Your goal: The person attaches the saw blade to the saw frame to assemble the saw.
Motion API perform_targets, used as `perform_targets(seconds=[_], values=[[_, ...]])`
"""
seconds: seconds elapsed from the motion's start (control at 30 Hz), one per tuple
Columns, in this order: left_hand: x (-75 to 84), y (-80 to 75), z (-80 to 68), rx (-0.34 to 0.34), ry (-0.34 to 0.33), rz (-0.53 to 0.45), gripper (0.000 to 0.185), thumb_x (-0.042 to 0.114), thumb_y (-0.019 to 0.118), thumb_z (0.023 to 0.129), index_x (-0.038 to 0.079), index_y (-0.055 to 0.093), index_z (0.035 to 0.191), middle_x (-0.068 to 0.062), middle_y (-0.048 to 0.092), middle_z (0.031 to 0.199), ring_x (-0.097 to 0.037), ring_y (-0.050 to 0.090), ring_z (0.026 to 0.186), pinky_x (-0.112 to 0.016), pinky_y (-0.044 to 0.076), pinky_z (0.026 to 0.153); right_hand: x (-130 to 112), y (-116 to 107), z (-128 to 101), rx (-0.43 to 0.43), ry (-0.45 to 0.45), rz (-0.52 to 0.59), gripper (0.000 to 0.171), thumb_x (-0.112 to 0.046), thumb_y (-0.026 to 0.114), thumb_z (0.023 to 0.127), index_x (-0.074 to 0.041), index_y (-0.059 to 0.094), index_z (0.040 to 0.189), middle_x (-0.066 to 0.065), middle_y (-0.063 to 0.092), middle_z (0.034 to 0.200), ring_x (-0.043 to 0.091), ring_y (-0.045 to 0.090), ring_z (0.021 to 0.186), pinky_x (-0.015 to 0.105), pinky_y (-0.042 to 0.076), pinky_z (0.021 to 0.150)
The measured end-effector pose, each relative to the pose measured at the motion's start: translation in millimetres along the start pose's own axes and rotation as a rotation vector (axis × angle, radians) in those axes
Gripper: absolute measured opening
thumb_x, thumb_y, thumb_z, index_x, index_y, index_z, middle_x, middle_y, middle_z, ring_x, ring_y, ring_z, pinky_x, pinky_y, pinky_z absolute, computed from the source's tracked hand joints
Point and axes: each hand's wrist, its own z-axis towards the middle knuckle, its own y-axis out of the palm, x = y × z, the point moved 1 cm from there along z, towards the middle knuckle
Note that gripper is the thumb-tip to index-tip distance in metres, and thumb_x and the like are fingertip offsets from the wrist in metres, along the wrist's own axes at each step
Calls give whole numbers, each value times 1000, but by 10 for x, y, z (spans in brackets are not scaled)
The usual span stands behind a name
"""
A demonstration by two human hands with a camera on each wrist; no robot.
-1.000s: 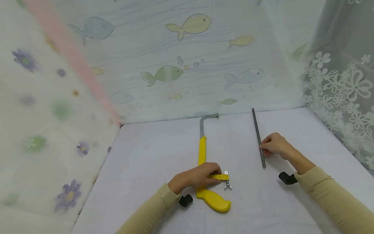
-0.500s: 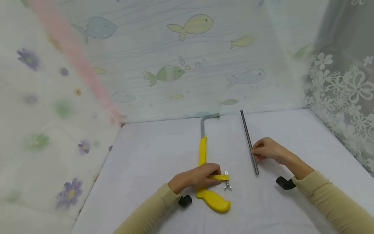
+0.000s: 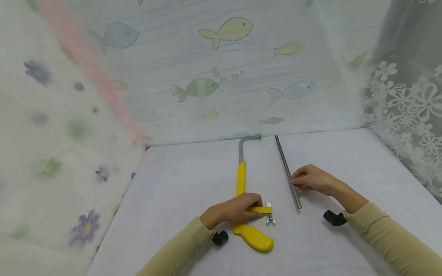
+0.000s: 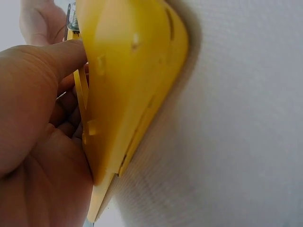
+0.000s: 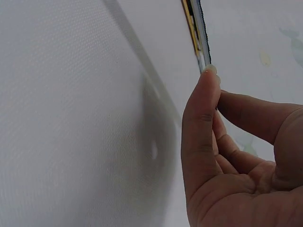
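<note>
Near the front of the white cloth-covered table (image 3: 179, 199), the left hand (image 3: 232, 211) curls over the yellow plastic-handled hacksaw frame (image 3: 241, 199), fingers wrapped round the short yellow bar just above the pistol-shaped grip; the left wrist view shows the thumb pressed against the yellow plastic. A small silver wing nut (image 3: 269, 218) sticks out from that bar, just right of the fingertips. The frame lies flat, its grey metal arm running away toward the far edge of the table, where it bends right.

To the right, the right hand (image 3: 312, 179) pinches a long thin dark grey saw blade (image 3: 287, 171) between thumb and fingertips, about two thirds of the way down its length. The blade lies slightly slanted, far end leaning left, near the saw frame but apart from it. Both arms wear beige sleeves (image 3: 393, 239). Behind the table hangs a pale curtain printed with fish (image 3: 228, 28).
</note>
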Motion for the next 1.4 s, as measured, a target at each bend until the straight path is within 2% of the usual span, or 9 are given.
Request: perform_targets(seconds=[1.03, 1.4], values=[[24, -16, 1, 13, 18, 22, 14, 25, 67, 102, 14, 60, 106, 9, 58, 91, -3, 48, 81, -15, 44, 74, -113, 118, 309, -106, 26, 116, 33, -8, 58, 104, 18, 52, 123, 9, 61, 90, 16, 62, 81, 29, 57, 77], [-8, 6, 4, 23, 27, 31, 16, 26, 67, 101, 13, 60, 106, 8, 58, 92, -3, 48, 81, -15, 44, 74, -104, 153, 400, -99, 83, 180, 30, -9, 58, 104, 14, 54, 122, 7, 62, 89, 13, 62, 78, 26, 57, 76]])
